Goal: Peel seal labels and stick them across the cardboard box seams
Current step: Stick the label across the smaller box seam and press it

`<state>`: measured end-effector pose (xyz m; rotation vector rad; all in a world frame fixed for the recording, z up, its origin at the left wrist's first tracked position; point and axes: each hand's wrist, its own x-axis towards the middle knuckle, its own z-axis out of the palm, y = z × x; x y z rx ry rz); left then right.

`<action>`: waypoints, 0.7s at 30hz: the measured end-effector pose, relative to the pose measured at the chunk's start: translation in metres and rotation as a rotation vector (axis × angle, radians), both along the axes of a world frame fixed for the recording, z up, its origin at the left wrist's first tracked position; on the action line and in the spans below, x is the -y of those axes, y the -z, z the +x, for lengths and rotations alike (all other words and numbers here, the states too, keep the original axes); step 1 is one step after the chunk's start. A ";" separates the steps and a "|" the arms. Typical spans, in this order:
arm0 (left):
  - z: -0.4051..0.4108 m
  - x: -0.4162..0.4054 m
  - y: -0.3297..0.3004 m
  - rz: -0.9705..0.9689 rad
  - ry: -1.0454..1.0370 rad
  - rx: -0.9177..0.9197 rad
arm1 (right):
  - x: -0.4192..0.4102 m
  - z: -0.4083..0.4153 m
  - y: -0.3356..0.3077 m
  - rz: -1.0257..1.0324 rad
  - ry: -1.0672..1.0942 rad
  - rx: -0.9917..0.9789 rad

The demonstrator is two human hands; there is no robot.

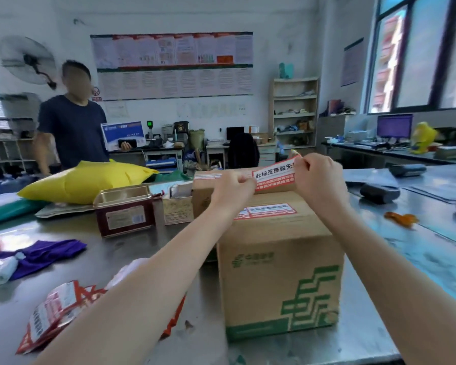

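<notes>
Bare steel tabletop (395, 248) lies open at right of the green-printed cardboard box (279, 272). At centre left, a dark-red rectangular tin (124, 210) and a second brown carton (203, 198) crowd it.

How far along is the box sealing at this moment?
Done: one label already lies stuck on top of the box. In hand: the left hand and right hand pinch a second label above the box. Left: sticking it down; other seams cannot be seen.
</notes>
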<state>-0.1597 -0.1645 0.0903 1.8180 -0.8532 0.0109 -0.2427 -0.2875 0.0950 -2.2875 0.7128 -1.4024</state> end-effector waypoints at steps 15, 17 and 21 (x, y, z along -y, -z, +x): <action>0.002 0.042 0.012 0.472 0.057 0.248 | 0.080 -0.009 0.034 0.503 -0.086 -0.090; 0.003 0.042 0.015 0.483 0.063 0.295 | 0.080 -0.007 0.038 0.525 -0.096 -0.113; 0.002 0.043 0.016 0.488 0.097 0.364 | 0.080 -0.004 0.042 0.533 -0.106 -0.135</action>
